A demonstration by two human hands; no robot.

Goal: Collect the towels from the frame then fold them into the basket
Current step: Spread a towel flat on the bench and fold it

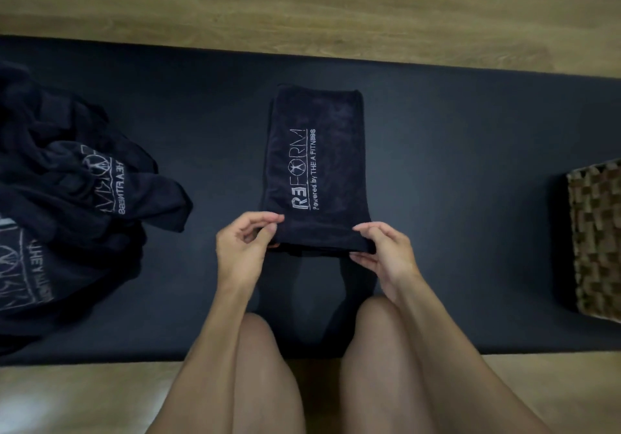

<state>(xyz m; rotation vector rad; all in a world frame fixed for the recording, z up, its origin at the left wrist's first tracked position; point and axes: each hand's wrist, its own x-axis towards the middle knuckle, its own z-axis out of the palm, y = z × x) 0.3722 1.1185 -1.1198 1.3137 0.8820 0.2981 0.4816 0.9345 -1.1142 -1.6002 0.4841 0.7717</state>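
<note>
A black towel (316, 161) with white "REFORM" lettering lies folded into a long narrow strip on the dark mat (453, 151), running away from me. My left hand (243, 245) pinches its near left corner between thumb and fingers. My right hand (386, 252) pinches the near right corner. The near edge is lifted slightly off the mat. A heap of unfolded black towels (77, 198) with the same lettering lies at the left. The woven brown basket (596, 235) stands at the right edge, cut off by the frame.
The dark mat lies across a wooden floor (302, 3). My bare knees (319, 366) rest at the mat's near edge, below the towel. Bare mat shows between the towel and the basket, and between the towel and the heap.
</note>
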